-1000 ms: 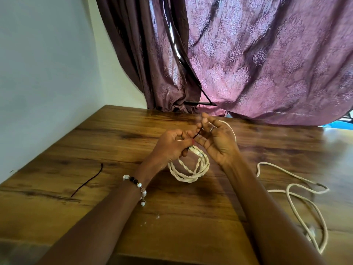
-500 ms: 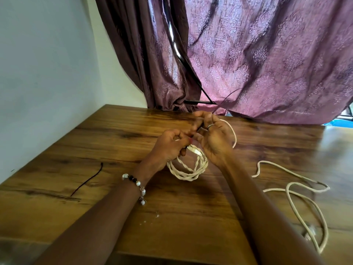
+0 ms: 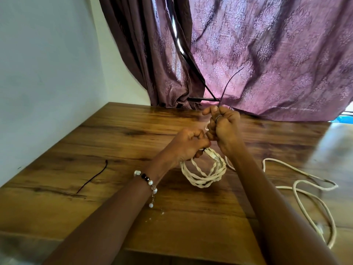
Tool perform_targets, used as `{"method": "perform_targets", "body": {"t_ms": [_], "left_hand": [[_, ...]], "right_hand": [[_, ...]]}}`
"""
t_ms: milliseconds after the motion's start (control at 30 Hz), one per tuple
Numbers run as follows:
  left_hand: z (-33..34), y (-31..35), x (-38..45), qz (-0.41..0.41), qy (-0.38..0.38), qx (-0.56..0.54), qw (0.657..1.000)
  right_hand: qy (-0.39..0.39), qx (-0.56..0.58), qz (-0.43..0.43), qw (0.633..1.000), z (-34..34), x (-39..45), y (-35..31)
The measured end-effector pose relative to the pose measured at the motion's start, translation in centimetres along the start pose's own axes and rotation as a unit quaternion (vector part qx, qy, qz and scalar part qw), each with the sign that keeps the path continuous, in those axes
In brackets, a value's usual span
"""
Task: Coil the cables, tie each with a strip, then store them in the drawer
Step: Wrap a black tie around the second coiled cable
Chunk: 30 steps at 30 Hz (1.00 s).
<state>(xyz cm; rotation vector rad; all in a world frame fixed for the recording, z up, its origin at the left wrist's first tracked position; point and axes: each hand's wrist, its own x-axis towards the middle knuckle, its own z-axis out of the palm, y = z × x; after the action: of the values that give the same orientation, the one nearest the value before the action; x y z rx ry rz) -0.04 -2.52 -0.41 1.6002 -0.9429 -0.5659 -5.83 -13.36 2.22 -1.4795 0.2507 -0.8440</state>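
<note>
1. Left hand, fingers curled, gripped the top of the coiled cream braided cable at frame centre, above the brown wooden tabletop.
2. Right hand, just beside the left and slightly higher, pinched a thin dark tie strip rising toward the purple patterned curtain.
3. Lay loose at lower right: a second cream cable, uncoiled.
4. Lay at mid left: another thin dark strip, well apart from both hands.
5. Seen nowhere in frame: any drawer or container.
</note>
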Motion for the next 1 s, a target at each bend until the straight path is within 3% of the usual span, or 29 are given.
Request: {"method": "perform_targets", "body": {"t_ms": [133,267,467,567,767,1000], "left_hand": [[-1.0,-0.5,-0.1,-0.039,0.004,-0.041,0.998],[-2.2,-0.9,0.0,-0.106,0.069,-0.196,0.972],[-3.6,-1.3,1.0,-0.144,0.197,-0.279,0.929],[-4.2,-1.4,1.0,-0.148,0.209,-0.323,0.911],[-5.0,-1.3,0.2,-0.133,0.171,-0.268,0.939],[-4.6,-1.4,0.1,-0.073,0.203,-0.195,0.957]], "right_hand": [[-0.001,-0.003,-0.037,0.999,0.4,-1.0,-0.4],[-0.059,0.006,-0.040,0.997,0.8,-1.9,-0.5],[-0.212,-0.024,-0.041,0.976,0.7,-2.0,0.3],[-0.275,-0.092,-0.064,0.955,0.4,-2.2,0.5],[-0.327,-0.092,-0.044,0.940,-0.8,-2.4,-0.5],[-0.291,-0.087,-0.051,0.951,-1.7,-1.9,-0.1]]}}
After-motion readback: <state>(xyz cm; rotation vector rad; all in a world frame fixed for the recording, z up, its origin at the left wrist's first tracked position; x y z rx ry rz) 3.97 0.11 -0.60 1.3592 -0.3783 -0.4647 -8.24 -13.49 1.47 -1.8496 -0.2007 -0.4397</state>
